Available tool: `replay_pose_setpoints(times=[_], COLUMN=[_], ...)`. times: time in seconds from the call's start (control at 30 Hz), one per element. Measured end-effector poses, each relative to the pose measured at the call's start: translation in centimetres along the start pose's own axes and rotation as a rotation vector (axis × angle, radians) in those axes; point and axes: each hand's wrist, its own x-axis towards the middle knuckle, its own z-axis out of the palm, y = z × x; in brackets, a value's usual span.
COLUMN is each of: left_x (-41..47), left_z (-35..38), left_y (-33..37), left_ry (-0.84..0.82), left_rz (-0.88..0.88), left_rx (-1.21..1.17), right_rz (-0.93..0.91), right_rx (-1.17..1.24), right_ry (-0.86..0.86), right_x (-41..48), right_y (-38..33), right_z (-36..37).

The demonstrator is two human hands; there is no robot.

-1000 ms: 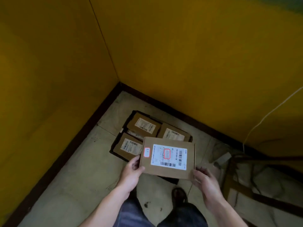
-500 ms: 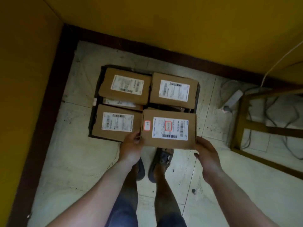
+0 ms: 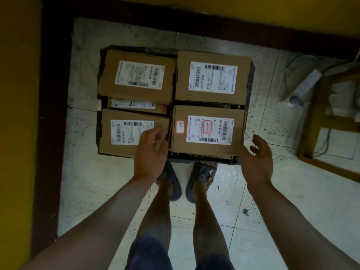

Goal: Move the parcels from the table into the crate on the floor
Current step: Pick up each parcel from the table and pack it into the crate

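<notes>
My left hand (image 3: 151,152) and right hand (image 3: 257,158), loose-fingered and holding nothing, flank the red-marked parcel (image 3: 208,131) lying in the crate (image 3: 187,158).

I'm looking down at a pale tiled floor (image 3: 292,201) that is running into a dark skirting board (image 3: 52,133) under yellow walls (image 3: 17,114), from nine round to twelve o'clock. At three o'clock a wooden frame (image 3: 315,121) is standing on the tiles, with a white power strip (image 3: 305,84) lying at two o'clock and thin cables (image 3: 327,141) trailing through the frame. Near six o'clock the person's dark sandals (image 3: 202,180) are standing side by side.
</notes>
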Motion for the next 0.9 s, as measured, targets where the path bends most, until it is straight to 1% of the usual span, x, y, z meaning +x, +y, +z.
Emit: replay_pose_setpoints(times=[0.03,0.1,0.13,0.17,0.23,0.3,0.4,0.43,0.5,0.57,0.63,0.7,0.8,0.9], left_x=[0.6,2.6,4.0,5.6,9.0,12.2,15.7,16.4,16.7,16.4,16.4,16.9,17.2,17.4], left_z=[-0.6,-2.1,-3.0,-3.8,-5.4,-6.6,-7.9,-8.1,-8.2,-7.6,-6.5,-5.4,-4.5,-4.6], left_y=[0.3,1.1,1.5,1.7,1.9,1.8,1.3,1.0,0.2,-0.5,-1.0,-1.5,-2.6,-3.0], left_ry=[0.055,0.117,0.120,0.108,0.032,-0.078,-0.198,-0.223,-0.244,-0.214,-0.142,-0.063,0.024,0.036], left_rz=[0.053,0.204,0.288,0.367,0.469,0.535,0.604,0.611,0.596,0.560,0.535,0.556,0.637,0.692], left_rx=[0.051,0.175,0.246,0.327,0.518,0.697,0.919,0.972,1.001,0.958,0.905,0.897,0.902,0.910], right_rz=[-0.102,-0.374,-0.471,-0.527,-0.636,-0.758,-0.885,-0.909,-0.901,-0.845,-0.832,-0.852,-0.874,-0.897], right_rx=[-0.024,-0.144,-0.213,-0.272,-0.367,-0.460,-0.616,-0.685,-0.813,-0.888,-0.940,-0.956,-0.933,-0.896], right_ry=[0.010,-0.029,-0.070,-0.120,-0.178,-0.174,-0.146,-0.146,-0.160,-0.181,-0.188,-0.152,-0.079,-0.028], right_x=[0.0,-0.1,0.0,0.1,0.9,2.0,4.1,4.8,6.0,6.5,6.5,6.9,7.5,7.4], right_y=[-0.7,-2.3,-3.2,-4.1,-6.0,-7.8,-9.8,-10.0,-10.0,-9.0,-7.9,-7.2,-6.8,-6.1], right_z=[0.1,0.5,0.9,1.5,3.1,4.8,7.5,8.2,9.5,10.3,10.9,11.7,12.8,13.2])
